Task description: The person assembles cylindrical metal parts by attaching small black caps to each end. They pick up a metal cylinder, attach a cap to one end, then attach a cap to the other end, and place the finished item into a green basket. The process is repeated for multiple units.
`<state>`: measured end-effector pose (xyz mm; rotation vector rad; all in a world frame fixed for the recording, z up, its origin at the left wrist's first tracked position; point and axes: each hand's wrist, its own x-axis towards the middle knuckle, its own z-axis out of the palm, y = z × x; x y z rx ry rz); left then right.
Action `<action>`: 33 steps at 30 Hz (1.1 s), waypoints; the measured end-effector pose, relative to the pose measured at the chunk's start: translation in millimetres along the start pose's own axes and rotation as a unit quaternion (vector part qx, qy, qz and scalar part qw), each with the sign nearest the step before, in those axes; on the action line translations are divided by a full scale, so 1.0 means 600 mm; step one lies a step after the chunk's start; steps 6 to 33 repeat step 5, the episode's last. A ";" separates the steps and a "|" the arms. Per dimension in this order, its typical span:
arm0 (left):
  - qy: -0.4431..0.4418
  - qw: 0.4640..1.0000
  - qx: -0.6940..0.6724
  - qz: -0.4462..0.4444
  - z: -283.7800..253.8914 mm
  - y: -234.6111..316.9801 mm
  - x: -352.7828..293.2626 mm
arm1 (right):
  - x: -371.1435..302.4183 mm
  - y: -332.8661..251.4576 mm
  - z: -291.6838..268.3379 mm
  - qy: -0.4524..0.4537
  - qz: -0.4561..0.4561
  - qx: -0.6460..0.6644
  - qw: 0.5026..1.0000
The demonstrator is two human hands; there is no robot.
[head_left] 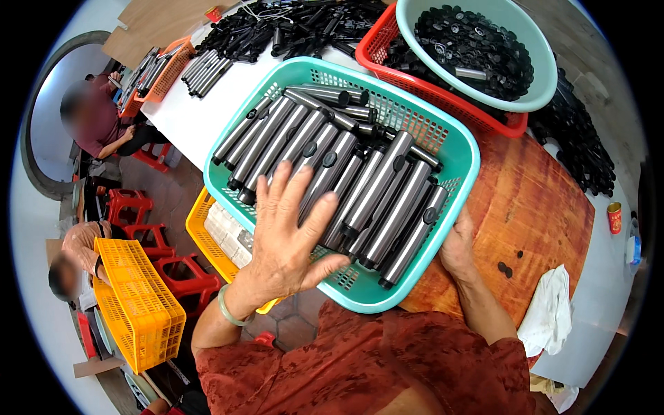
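My left hand [290, 225], a pale green bangle at its wrist, is spread open, palm down, over a turquoise plastic basket [472, 162]. Its fingers rest on or just above silver-and-black metal tubes [332, 162], gripping none. The tubes lie in a slanting heap, several with small black oval pieces on their sides. At the basket's right side my right hand [456, 245] holds it from outside; its fingers are mostly hidden behind the wall. The basket sits in front of me, its near left part beyond the table edge.
A wooden board [512, 200] covers the table on the right, with a white cloth [550, 311]. Behind stand a red basket [515, 124] and a pale green basin [546, 83] of black parts. A yellow crate [200, 225] is below left. Two other people work at the left among red stools [183, 273].
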<state>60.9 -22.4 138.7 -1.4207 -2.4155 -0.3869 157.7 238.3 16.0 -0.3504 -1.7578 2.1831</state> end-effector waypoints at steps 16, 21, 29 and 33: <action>-0.061 0.987 -0.104 0.106 -0.013 0.007 0.116 | 0.000 -0.001 0.000 0.001 -0.003 -0.010 1.000; -0.061 0.987 -0.104 0.106 -0.013 0.007 0.116 | 0.000 -0.001 0.000 0.001 -0.003 -0.010 1.000; -0.061 0.987 -0.104 0.106 -0.013 0.007 0.116 | 0.000 -0.001 0.000 0.001 -0.003 -0.010 1.000; -0.061 0.987 -0.104 0.106 -0.013 0.007 0.116 | 0.000 -0.001 0.000 0.001 -0.003 -0.010 1.000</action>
